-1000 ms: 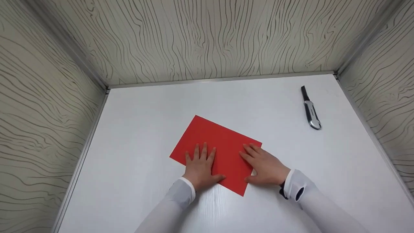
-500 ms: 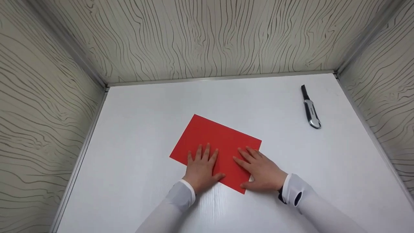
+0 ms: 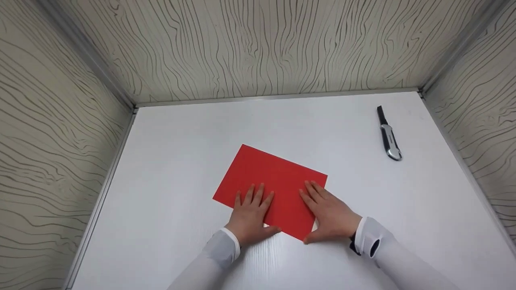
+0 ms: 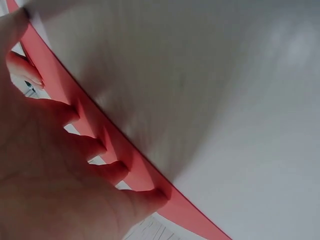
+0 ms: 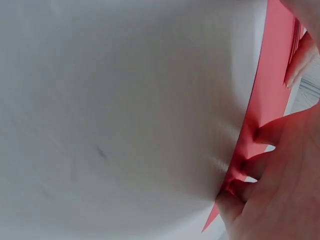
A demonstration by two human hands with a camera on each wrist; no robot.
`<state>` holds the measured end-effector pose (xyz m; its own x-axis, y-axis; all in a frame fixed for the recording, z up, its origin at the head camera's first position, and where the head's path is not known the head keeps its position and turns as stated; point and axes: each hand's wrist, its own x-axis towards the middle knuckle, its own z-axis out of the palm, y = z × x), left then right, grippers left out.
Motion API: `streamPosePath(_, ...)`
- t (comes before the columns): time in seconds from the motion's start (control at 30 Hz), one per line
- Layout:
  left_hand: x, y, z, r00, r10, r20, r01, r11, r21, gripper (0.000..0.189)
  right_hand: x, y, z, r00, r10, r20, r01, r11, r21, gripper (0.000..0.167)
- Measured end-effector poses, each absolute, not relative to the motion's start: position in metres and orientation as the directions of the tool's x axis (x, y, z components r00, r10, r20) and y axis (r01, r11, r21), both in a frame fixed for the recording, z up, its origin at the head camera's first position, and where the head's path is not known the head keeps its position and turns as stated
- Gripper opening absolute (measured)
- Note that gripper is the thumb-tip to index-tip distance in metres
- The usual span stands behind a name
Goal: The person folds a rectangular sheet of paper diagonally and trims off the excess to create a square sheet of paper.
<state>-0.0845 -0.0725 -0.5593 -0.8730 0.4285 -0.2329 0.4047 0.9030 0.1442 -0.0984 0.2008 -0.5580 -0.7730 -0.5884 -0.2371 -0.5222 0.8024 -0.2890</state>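
While hands (image 3: 249,220) rest straight-fingered on red paper (image 3: 274,173) | utility knife (image 3: 390,141) lies well apart, far right

Soft, bright light over the white tabletop (image 3: 173,153), faint shadows beside the sleeves (image 3: 201,268), wrist views dimmer — greyish, slightly blurred

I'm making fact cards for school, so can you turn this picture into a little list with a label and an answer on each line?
Red paper: lying slanted on the white table
Left hand: fingers spread, fingertips on the paper
Right hand: fingertips on the paper's right side, thumb at its nearest corner
Cutter: on the table, far right, untouched
Back wall: wood-grain pattern
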Motion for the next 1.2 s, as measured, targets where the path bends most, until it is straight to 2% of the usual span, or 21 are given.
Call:
streamPosePath(0.5,-0.088,-0.080,-0.561,-0.870,0.443,-0.217,0.408,0.894,0.187,0.107,-0.100,0.198,-0.562,-0.826,-0.526,-0.204,-0.465,0.839,-0.281,0.119)
streamPosePath(0.6,-0.090,-0.084,-0.561,-0.871,0.444,-0.209,0.406,0.892,0.199,0.096,-0.101,0.200,-0.563,-0.839,-0.511,-0.189,-0.452,0.846,-0.283,0.118)
streamPosePath(0.83,-0.098,-0.097,-0.558,-0.881,0.433,-0.190,0.377,0.886,0.268,0.056,-0.110,0.216,-0.565,-0.858,-0.495,-0.134,-0.461,0.859,-0.222,0.109)
streamPosePath(1.07,-0.104,-0.103,-0.555,-0.880,0.435,-0.191,0.362,0.874,0.322,0.049,-0.121,0.229,-0.566,-0.879,-0.463,-0.115,-0.434,0.876,-0.211,0.089)
streamPosePath(1.2,-0.106,-0.105,-0.553,-0.887,0.420,-0.191,0.321,0.859,0.398,0.046,-0.125,0.232,-0.565,-0.888,-0.454,-0.076,-0.434,0.880,-0.194,0.072)
